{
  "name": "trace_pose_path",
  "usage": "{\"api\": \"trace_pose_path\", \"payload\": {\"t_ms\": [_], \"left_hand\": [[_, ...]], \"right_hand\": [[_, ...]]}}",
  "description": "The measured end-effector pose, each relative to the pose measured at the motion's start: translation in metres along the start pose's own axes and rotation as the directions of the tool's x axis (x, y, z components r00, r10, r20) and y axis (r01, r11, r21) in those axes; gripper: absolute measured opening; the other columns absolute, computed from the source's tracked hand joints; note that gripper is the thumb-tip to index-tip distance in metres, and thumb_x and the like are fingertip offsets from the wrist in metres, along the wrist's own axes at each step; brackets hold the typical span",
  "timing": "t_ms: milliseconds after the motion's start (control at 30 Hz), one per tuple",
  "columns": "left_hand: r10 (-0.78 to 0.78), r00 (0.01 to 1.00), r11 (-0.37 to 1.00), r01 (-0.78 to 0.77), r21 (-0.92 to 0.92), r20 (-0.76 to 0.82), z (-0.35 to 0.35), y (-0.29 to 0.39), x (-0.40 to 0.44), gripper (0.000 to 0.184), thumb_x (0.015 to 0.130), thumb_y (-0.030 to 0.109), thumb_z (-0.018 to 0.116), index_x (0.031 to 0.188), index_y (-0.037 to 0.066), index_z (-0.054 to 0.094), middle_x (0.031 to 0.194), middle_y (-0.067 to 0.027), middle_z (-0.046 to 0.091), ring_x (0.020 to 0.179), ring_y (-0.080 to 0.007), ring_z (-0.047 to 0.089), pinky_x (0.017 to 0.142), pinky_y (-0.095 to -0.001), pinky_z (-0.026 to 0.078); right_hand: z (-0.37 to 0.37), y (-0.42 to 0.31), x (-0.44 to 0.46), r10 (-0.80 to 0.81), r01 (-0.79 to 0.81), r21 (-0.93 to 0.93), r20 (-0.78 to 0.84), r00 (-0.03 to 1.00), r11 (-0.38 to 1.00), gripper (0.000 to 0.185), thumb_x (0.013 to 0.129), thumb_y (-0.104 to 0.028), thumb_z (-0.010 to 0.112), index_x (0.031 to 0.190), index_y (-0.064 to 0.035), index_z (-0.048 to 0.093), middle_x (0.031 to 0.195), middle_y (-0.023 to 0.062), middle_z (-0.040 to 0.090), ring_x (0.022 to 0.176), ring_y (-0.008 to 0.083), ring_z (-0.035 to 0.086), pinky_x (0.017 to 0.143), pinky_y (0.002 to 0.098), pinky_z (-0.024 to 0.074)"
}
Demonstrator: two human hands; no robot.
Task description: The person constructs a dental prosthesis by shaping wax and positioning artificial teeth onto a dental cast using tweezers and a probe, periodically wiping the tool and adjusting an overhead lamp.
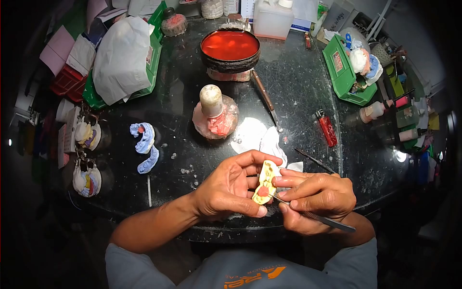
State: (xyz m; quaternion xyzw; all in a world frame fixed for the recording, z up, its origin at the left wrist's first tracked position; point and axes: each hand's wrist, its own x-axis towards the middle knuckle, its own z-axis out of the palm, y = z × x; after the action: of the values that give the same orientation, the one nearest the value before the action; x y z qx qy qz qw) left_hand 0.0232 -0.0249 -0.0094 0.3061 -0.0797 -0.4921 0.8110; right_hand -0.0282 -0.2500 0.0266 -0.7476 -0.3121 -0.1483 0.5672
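Observation:
Near the front edge of the bench, my left hand grips a small yellow dental model between thumb and fingers. A lump of pink wax sits on its lower part. My right hand is closed round a slim metal carving tool, held like a pen, with its thin tip at the wax. The fingertips of the right hand come close to the model's right side; whether they touch it I cannot tell. Behind the hands lies crumpled white paper.
A pan of red wax stands at the back, behind a spirit burner. A wood-handled knife, red lighter and thin tool lie to the right. Blue models, mounted casts and green bins flank the bench.

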Motion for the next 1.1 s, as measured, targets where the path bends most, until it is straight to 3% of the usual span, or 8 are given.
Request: {"api": "trace_pose_path", "payload": {"t_ms": [267,367,667,1100], "left_hand": [[0.011,1.000,1.000,-0.011,0.009,-0.006,0.0000,-0.0003,0.0012,0.090,0.070,-0.013,0.083,0.150,0.000,0.044,0.135,-0.0162,0.058,0.125,-0.0222,0.062,0.107,-0.0362,0.054],[0.009,1.000,1.000,-0.009,0.008,-0.008,-0.0001,0.0005,0.0008,0.090,0.070,-0.013,0.083,0.150,-0.001,0.044,0.135,-0.0165,0.058,0.125,-0.0223,0.063,0.107,-0.0360,0.054],[0.005,1.000,1.000,-0.005,-0.007,-0.020,0.0010,0.0007,0.0006,0.090,0.070,-0.012,0.083,0.150,-0.001,0.044,0.134,-0.0162,0.058,0.124,-0.0220,0.063,0.106,-0.0356,0.054],[0.004,1.000,1.000,-0.004,-0.003,-0.029,0.0009,-0.0001,0.0008,0.090,0.070,-0.012,0.083,0.150,0.000,0.044,0.135,-0.0164,0.057,0.125,-0.0224,0.061,0.106,-0.0354,0.055]], "right_hand": [[-0.0025,0.0012,-0.0008,0.069,-0.069,0.042,-0.007,0.998,0.997,0.027,0.076,0.009,0.082,0.091,-0.0055,0.065,0.093,0.0146,0.076,0.102,0.0347,0.078,0.100,0.0564,0.0597],[0.0015,0.0023,-0.0011,0.062,-0.056,0.072,-0.074,0.995,0.996,0.021,0.075,0.007,0.085,0.086,-0.0028,0.071,0.090,0.0146,0.078,0.099,0.0337,0.079,0.095,0.0523,0.0623],[-0.0018,-0.0007,0.0006,0.066,-0.066,0.050,0.001,0.998,0.997,0.025,0.075,0.008,0.082,0.089,-0.0057,0.066,0.091,0.0146,0.077,0.102,0.0350,0.078,0.101,0.0566,0.0590],[0.0011,0.0027,0.0004,0.052,-0.050,0.038,-0.052,0.997,0.998,0.021,0.074,0.007,0.086,0.085,-0.0028,0.072,0.088,0.0152,0.078,0.099,0.0336,0.079,0.095,0.0531,0.0622]]}}
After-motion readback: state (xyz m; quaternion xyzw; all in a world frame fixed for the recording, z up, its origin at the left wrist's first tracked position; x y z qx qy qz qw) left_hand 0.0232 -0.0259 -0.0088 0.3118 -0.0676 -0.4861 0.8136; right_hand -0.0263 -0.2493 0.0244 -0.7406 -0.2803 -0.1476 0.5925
